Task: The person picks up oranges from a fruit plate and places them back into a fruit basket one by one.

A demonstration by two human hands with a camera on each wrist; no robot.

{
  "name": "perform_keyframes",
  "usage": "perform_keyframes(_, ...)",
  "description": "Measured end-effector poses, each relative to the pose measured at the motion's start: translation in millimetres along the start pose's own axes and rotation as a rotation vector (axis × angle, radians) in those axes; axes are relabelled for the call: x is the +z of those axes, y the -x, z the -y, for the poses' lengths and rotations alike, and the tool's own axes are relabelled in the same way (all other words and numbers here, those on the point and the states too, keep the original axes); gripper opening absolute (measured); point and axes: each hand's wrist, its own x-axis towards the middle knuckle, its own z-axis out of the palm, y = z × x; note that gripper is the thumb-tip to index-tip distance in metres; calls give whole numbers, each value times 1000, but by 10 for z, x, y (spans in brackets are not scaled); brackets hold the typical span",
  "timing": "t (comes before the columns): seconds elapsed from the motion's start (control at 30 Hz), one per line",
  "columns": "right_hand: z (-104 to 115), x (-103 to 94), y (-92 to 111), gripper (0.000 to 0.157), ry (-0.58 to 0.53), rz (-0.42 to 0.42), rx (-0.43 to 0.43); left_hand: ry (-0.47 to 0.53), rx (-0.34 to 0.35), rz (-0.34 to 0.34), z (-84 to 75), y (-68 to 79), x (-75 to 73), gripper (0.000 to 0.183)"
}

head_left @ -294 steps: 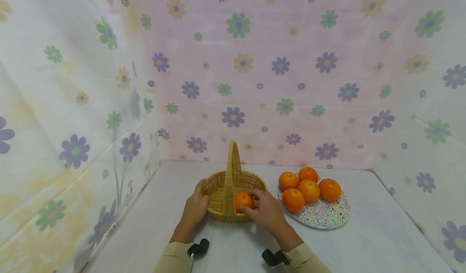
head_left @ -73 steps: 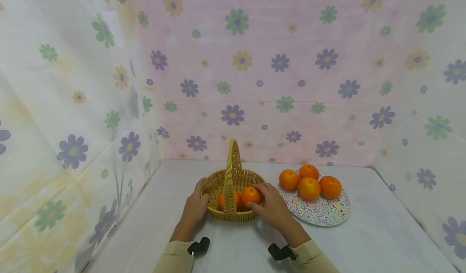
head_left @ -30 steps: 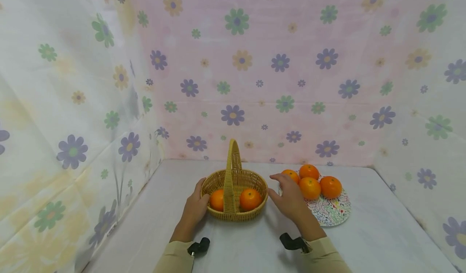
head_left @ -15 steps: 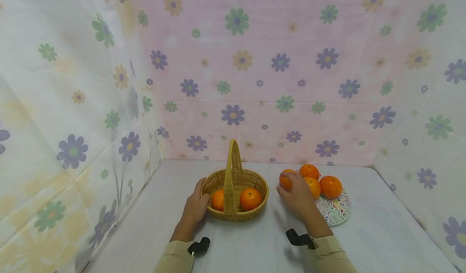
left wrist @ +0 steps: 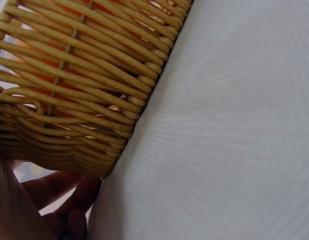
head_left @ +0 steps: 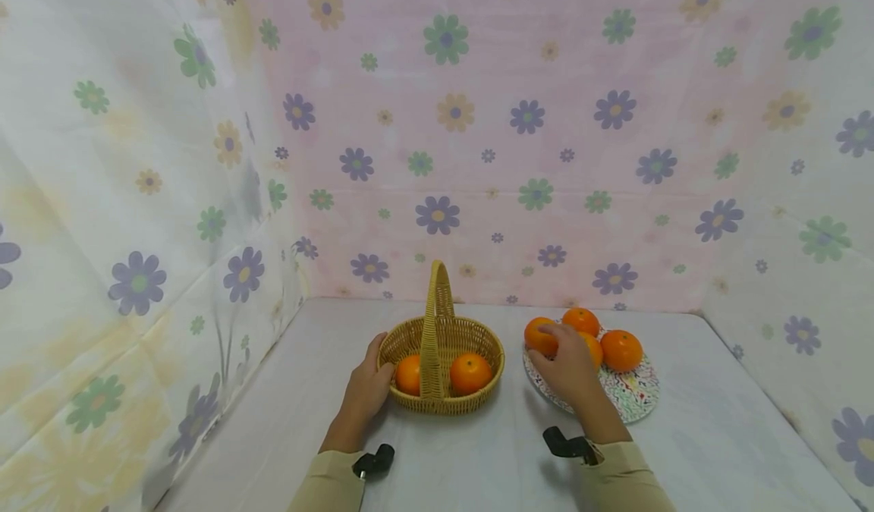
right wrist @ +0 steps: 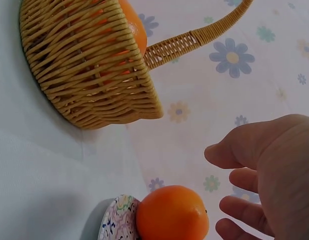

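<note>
A yellow wicker basket (head_left: 444,406) with a tall arched handle stands on the table. Inside it lie two oranges, one (head_left: 470,374) right of the handle and one (head_left: 408,375) partly behind it. My left hand (head_left: 365,392) grips the basket's left side, thumb over the rim and fingers outside. Over the speckled plate (head_left: 640,400) is my right hand (head_left: 572,369), beside the plate's left orange (head_left: 539,336) and covering part of the middle orange (head_left: 593,350). The right wrist view shows its fingers loosely bent, with a gap to an orange (right wrist: 169,214).
Two more oranges sit on the plate, one at the back (head_left: 581,320) and one at the right (head_left: 621,351). A white cloth covers the table (head_left: 464,459). Flower-printed curtains (head_left: 478,178) stand behind and at both sides.
Earlier, my right hand put a second orange into the basket and let go. It then went right to the plate, touched the left orange, and has shifted slightly right. My left hand stays.
</note>
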Motion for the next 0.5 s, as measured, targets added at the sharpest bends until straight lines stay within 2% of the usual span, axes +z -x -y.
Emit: perform_keyframes(0.5, -74, 62, -18, 58, 15, 15, 30, 12, 10, -7, 11, -19, 13, 65)
